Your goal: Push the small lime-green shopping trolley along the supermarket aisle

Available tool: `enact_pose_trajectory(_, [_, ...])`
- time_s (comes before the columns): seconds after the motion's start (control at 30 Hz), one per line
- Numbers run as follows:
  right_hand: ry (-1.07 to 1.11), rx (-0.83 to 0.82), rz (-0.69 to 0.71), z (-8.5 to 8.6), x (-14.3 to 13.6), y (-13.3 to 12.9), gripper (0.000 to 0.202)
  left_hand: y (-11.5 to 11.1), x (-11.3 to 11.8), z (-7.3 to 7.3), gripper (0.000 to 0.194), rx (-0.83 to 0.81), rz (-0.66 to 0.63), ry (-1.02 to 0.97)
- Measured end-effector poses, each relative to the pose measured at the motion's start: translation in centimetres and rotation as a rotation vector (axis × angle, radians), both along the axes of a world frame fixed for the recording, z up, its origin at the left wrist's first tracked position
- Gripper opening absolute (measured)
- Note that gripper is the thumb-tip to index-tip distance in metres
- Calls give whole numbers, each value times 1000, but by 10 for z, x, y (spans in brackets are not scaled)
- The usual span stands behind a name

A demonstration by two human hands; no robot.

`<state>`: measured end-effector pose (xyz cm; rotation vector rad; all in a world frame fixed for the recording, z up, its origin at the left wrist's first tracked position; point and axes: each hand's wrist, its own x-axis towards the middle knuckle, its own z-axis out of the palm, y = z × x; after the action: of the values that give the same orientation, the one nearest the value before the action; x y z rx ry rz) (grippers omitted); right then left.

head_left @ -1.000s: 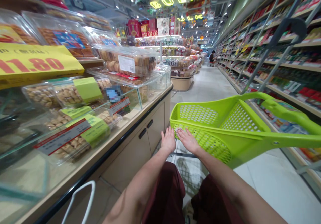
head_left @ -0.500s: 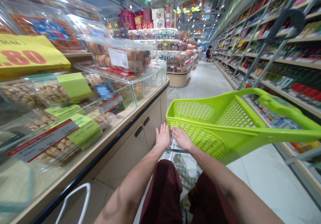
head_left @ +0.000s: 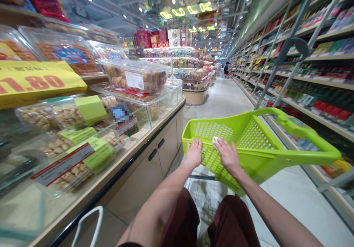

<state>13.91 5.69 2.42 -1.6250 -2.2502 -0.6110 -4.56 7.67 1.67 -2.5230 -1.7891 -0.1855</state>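
Note:
A bright green shopping basket cart (head_left: 262,156) stands in front of me, turned with its handle to the right. My left hand (head_left: 194,154) lies against its near left rim, fingers stretched out and holding nothing. Further along the same rim is my right hand (head_left: 228,156). Under its fingertips shows a small white crumpled wipe (head_left: 215,140), pressed against the top edge of the basket. The exact material of the wipe is too small to tell.
To the left runs a glass-topped counter (head_left: 163,106) with clear boxes of baked snacks (head_left: 138,75) and a yellow price sign (head_left: 41,81). Tall stocked shelves (head_left: 326,81) line the right. Down the aisle, a person (head_left: 226,69) is low beside the shelves.
Both hands have moved from the basket's near left corner onto its rim, the right one further right. The white wipe now shows clearly at the right fingertips. My view has tilted slightly upward.

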Motion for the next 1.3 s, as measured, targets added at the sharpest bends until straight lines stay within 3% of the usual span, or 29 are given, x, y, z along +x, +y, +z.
enact_pose_trajectory(0.1, [78,108,-177,5,41,-11,40,-2,0,4,65,-33,-9,17])
enact_pose_trajectory(0.17, [125,138,-250,9,51,-15,39,-4,0,7,65,-37,-1,12])
enact_pose_trajectory(0.23, [135,101,-249,10,41,-17,40,-7,4,10,66,-44,2,10])
enact_pose_trajectory(0.4, [91,-71,-123,7,-18,-11,45,-14,21,13,69,-29,-76,-4])
enact_pose_trajectory(0.5, [88,-77,-118,11,-19,-7,45,-12,26,16,71,-39,-100,3])
enact_pose_trajectory(0.6, [90,4,-198,23,20,-12,43,-7,24,17,72,-83,-79,24])
enact_pose_trajectory(0.8, [86,275,-364,44,132,-41,39,-5,19,10,73,-75,-64,14])
enact_pose_trajectory(0.9, [156,427,-440,46,158,-48,39,-6,19,8,72,-51,-67,-4])
enact_pose_trajectory(1.0, [141,437,-394,40,149,-46,39,-8,18,8,70,-47,-65,7])
enact_pose_trajectory(1.17, [78,390,-234,23,104,-33,40,-12,16,12,67,-36,-52,22])
enact_pose_trajectory(1.3, [87,413,-190,16,103,-24,37,-11,11,15,64,-38,-85,0])
